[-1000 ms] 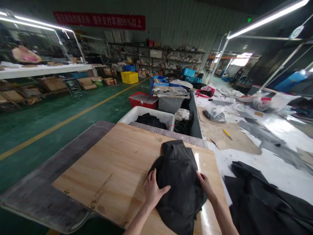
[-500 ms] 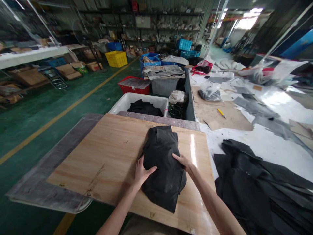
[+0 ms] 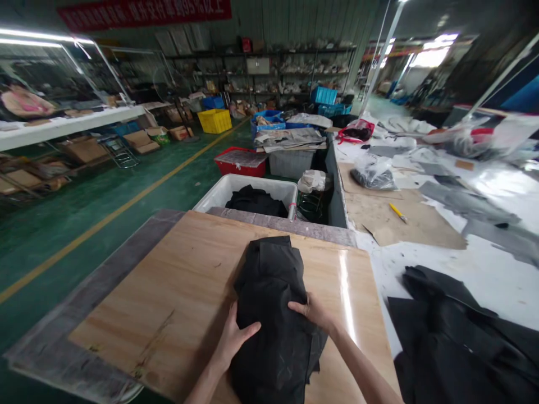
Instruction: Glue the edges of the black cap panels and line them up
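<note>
A stack of black fabric pieces [image 3: 272, 297] lies over the wooden board [image 3: 181, 286] in front of me. My left hand [image 3: 233, 336] grips its left side, thumb on top and the other fingers partly hidden at the edge. From the right, my right hand [image 3: 314, 311] holds the opposite edge, thumb on the upper face and fingers tucked out of sight. The stack's near end runs out of the bottom of the view. A larger heap of black fabric [image 3: 467, 342] rests on the white table to the right.
Beyond the board stands a white bin [image 3: 248, 179] with black fabric inside. The white table [image 3: 497, 264] carries brown card, a yellow cutter [image 3: 397, 213] and a plastic bag [image 3: 373, 171]. Red and yellow crates [image 3: 214, 120] stand on the green floor. A person [image 3: 27, 104] sits far left.
The view has tilted up, so the board and table appear lower. Both hands keep hold of the black fabric stack, which now sits nearer the bottom of the view.
</note>
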`<state>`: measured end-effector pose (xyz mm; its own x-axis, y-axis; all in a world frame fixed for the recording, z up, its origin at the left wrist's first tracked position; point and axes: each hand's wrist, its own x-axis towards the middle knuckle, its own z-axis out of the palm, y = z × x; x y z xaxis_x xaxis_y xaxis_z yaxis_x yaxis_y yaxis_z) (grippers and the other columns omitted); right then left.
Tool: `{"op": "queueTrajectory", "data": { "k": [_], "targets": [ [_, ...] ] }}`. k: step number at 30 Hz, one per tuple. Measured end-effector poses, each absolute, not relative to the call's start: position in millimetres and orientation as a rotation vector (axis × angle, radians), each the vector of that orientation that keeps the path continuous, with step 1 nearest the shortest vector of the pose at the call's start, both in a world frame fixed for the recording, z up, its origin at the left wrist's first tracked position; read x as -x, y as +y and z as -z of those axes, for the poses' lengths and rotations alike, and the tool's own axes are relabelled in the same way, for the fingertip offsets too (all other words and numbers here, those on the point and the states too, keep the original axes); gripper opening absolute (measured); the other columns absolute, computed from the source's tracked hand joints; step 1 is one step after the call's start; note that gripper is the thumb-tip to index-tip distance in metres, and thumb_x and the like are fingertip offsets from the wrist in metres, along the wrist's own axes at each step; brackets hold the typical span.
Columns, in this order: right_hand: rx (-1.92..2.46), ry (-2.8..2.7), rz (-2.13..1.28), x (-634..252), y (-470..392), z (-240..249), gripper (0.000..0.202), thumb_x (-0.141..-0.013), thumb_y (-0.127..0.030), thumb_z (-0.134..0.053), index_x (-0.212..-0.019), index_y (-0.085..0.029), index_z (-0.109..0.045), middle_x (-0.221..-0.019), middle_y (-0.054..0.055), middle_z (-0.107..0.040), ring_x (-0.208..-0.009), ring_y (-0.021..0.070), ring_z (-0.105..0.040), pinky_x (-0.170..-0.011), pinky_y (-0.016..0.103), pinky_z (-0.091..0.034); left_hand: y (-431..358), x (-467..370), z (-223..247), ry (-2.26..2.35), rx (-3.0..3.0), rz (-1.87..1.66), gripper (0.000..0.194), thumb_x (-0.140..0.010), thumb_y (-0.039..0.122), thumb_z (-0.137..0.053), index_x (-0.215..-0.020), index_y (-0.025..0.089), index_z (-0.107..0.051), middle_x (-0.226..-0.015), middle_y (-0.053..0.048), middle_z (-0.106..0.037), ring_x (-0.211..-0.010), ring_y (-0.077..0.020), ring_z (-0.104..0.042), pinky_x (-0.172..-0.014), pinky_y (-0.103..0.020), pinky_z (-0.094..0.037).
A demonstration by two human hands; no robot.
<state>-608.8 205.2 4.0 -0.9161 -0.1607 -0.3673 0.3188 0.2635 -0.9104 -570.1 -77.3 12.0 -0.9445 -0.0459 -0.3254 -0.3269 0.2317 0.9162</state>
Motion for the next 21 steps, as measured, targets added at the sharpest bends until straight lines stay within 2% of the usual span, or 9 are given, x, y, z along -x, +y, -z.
{"op": "queueTrajectory", "data": {
  "k": [3, 8, 11, 16, 21],
  "targets": [
    [-0.170, 1.898, 1.840, 599.4, 192.4, -5.4, 0.094, -0.058, -0.088, -0.076, -0.121, -0.017, -0.070, -0.113, 0.013, -0.080, -0.109, 0.0380, -0.075, -0.093, 0.052, -0.062, -82.6, 572.2, -10.8, 2.233, 0.320, -1.820, 0.091, -0.064, 0.047, -0.088, -0.141, 0.015, -0.051, -0.141, -0.018, -0.064, -0.134, -0.0372, -0.060, -0.116, -0.051, -0.046],
    [-0.394, 1.414, 2.126, 601.6, 168.3, -18.4, 0.074, -0.055, -0.054, -0.097, -0.115, -0.018, -0.073, -0.104, 0.010, -0.081, -0.101, 0.0359, -0.077, -0.100, 0.052, -0.059, -107.0, 585.0, -19.6, 2.252, 0.338, -1.819, 0.089, -0.062, 0.047, -0.087, -0.139, 0.015, -0.055, -0.137, -0.017, -0.067, -0.133, -0.0381, -0.061, -0.116, -0.052, -0.047],
    [-0.363, 1.406, 2.178, 622.3, 152.2, -38.5, 0.066, -0.056, -0.052, -0.097, -0.108, -0.018, -0.076, -0.101, 0.010, -0.082, -0.099, 0.0365, -0.077, -0.097, 0.052, -0.059, -126.7, 608.2, -33.6, 2.299, 0.326, -1.842, 0.089, -0.061, 0.046, -0.087, -0.139, 0.018, -0.057, -0.139, -0.015, -0.067, -0.135, -0.0385, -0.059, -0.116, -0.052, -0.047],
    [-0.256, 1.452, 2.292, 686.9, 133.3, -84.4, 0.060, -0.060, -0.044, -0.097, -0.112, -0.021, -0.077, -0.110, 0.010, -0.081, -0.107, 0.0360, -0.076, -0.100, 0.048, -0.060, -150.6, 679.2, -74.6, 2.434, 0.165, -1.878, 0.088, -0.056, 0.047, -0.092, -0.135, 0.022, -0.061, -0.134, -0.011, -0.069, -0.128, -0.0382, -0.063, -0.112, -0.052, -0.052],
    [-0.187, 1.584, 2.321, 785.6, 128.6, -131.7, 0.060, -0.055, -0.045, -0.098, -0.104, -0.018, -0.076, -0.103, 0.010, -0.081, -0.099, 0.0343, -0.077, -0.094, 0.048, -0.063, -156.5, 790.1, -128.5, 2.548, -0.162, -1.948, 0.090, -0.063, 0.050, -0.091, -0.139, 0.017, -0.056, -0.131, -0.014, -0.070, -0.121, -0.0369, -0.066, -0.108, -0.055, -0.053]
  ]
}}
